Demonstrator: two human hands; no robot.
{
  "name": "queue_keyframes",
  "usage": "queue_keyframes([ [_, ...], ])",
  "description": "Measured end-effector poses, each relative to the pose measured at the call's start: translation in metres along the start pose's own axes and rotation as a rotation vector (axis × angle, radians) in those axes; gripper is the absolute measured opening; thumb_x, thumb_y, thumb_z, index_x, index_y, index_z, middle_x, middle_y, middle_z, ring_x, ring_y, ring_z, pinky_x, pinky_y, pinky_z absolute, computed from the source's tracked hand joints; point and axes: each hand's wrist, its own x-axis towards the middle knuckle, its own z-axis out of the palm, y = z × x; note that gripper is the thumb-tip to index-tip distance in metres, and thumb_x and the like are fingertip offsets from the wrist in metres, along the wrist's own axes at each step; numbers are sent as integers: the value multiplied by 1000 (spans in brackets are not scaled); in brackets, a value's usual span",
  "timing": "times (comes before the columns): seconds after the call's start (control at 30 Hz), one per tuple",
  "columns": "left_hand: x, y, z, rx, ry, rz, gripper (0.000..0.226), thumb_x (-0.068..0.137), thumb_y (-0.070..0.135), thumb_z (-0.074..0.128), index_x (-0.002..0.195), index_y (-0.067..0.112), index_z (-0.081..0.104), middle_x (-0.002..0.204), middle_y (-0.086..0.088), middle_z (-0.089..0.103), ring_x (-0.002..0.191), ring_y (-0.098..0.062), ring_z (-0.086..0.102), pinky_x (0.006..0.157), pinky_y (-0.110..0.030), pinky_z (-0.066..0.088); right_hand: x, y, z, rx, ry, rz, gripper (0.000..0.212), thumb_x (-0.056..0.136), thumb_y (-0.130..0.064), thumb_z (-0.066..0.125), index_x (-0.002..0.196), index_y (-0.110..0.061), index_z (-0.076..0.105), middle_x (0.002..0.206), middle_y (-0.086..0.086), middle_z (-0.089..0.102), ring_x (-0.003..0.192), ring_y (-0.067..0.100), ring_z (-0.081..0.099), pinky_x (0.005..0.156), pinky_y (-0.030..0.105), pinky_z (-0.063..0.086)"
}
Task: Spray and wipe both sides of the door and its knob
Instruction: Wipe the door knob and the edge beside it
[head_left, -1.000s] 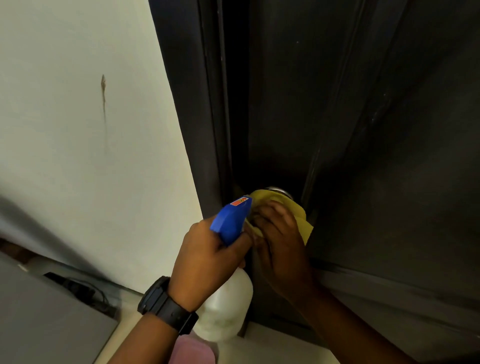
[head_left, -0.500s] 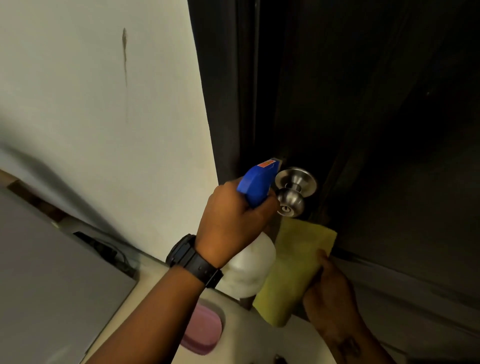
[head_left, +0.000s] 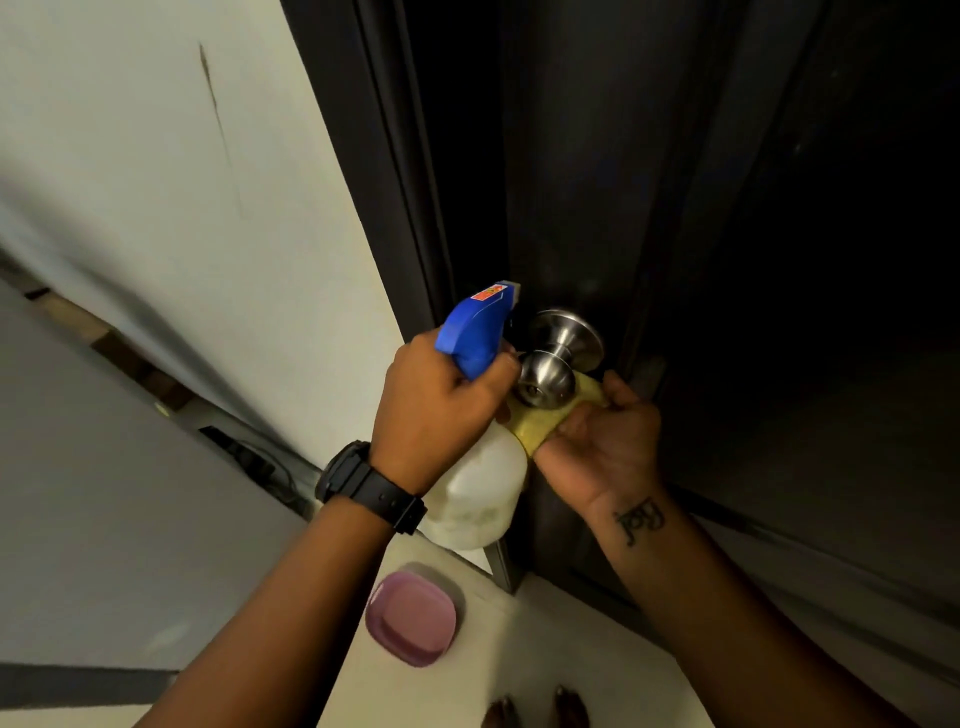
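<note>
The left hand (head_left: 436, 410) clenches the spray bottle (head_left: 475, 332), nozzle just past its fingers, beside the door knob (head_left: 548, 371). The right hand (head_left: 602, 441) pinches the yellow cloth (head_left: 537, 423) under that knob; so crowded, the bottle could bump the wiping fingers

a black digital watch (head_left: 363, 486) with a chunky case and a ridged strap wraps the wrist behind the left hand (head_left: 436, 410). both forearms are bare up to the frame edge. on the inner wrist below the right hand (head_left: 608, 447) sits a small dark tattoo (head_left: 640, 519) of script-like lettering, too unclear to read. two toes (head_left: 569, 706) show at the bottom edge.
</note>
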Motion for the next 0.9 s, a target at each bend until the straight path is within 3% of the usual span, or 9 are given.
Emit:
queue_keyframes([
  [0.13,-4,5,0,24,-19,-49,46,75,49,50,81,5,61,64,-19,66,64,-36,64,68,-54,52,-6,-6,-2,-70,5,31,62,99,-48,29,135,-3,52,125,26,63,119,38,59,104,53,41],
  [0.23,-11,6,-3,91,-78,-95,52,72,54,48,74,4,61,63,-16,67,63,-32,62,68,-52,51,-13,-8,-6,-214,43,-2,47,101,-36,38,130,-5,58,110,19,71,98,31,70,85,44,57],
  [0.33,-14,5,-6,117,-125,-121,51,74,56,50,79,6,59,62,-14,67,61,-30,60,66,-52,51,-23,-6,-16,-345,92,-6,37,100,-25,41,128,-10,59,112,17,71,99,31,70,84,46,53],
  [0.43,-14,6,-9,132,-188,-152,51,76,55,52,86,6,62,59,-8,68,62,-29,63,69,-52,52,-28,-6,-20,-382,149,-7,39,100,-28,43,134,-13,55,121,18,67,106,33,65,80,46,50],
  [0.6,-18,5,-12,172,-263,-179,25,92,29,63,90,5,68,57,-1,70,60,-21,67,74,-46,55,-25,-10,-6,-351,164,-58,40,101,-27,41,132,-7,55,119,19,66,103,29,64,79,42,49],
  [0.7,-19,4,-12,193,-278,-182,33,90,35,62,89,4,71,56,1,70,60,-20,67,74,-44,55,-23,-12,-4,-344,154,-75,39,100,-25,43,132,-7,55,119,19,67,104,30,65,76,42,50],
  [0.77,-19,5,-12,198,-289,-207,44,83,43,55,88,3,73,56,2,70,60,-20,67,74,-44,54,-21,-12,-4,-342,162,-95,38,99,-23,46,131,-6,56,115,18,69,101,30,67,74,43,52],
  [0.9,-22,5,-10,209,-281,-209,33,91,34,62,76,5,69,56,2,70,60,-22,65,72,-43,54,-19,-12,-7,-341,123,-99,32,99,-23,44,122,-6,60,93,14,75,82,25,73,70,41,51],
])
